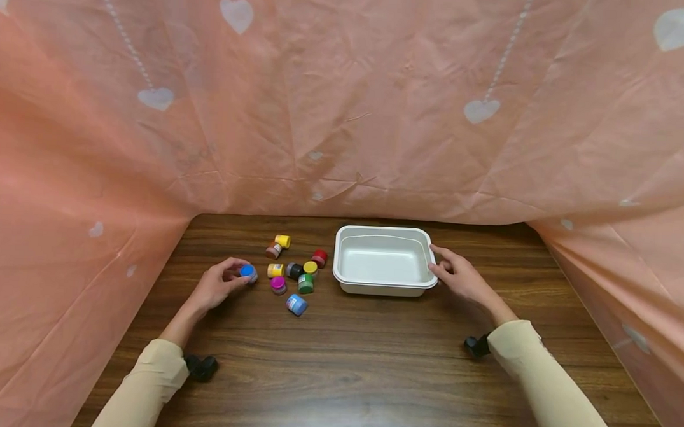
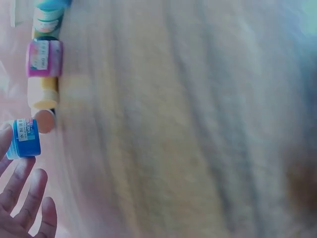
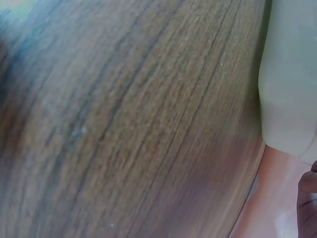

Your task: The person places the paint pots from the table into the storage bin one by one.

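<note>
At the left of the table, my left hand pinches a small blue paint jar between thumb and fingers. The left wrist view shows that jar with its printed label, the other fingers spread beneath it. A loose cluster of paint jars lies just to its right, among them a magenta jar, a green jar, a red jar and a light blue jar. My right hand holds the right rim of a white plastic tray, whose inside shows no contents.
More jars sit in the cluster: a black one, a brown one and several yellow ones, such as the far yellow jar. A pink curtain hangs behind and along both sides of the wooden table.
</note>
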Tool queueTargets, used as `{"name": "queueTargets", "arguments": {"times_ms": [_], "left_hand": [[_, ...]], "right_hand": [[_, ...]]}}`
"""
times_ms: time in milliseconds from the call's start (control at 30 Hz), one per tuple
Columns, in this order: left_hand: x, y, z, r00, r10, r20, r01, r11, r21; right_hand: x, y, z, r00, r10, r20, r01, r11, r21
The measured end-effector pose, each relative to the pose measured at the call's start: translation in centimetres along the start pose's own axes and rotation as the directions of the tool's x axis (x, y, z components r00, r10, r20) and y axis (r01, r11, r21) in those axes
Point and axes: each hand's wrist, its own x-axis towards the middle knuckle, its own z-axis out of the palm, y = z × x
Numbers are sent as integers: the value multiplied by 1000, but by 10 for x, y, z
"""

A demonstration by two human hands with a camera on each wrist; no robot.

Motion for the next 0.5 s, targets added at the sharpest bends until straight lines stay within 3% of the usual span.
{"name": "queueTargets", "arguments": {"times_ms": [200,500], "left_hand": [[1,18,0,998,64,-19,-63,998,16],[5,48,13,988,153,-19,-153,988,2]], "right_hand": [[-1,-2,-1,1000,-7,8,7,1000,-3],[-2,-2,3,999,-33,-13,33,999,-33]]}}
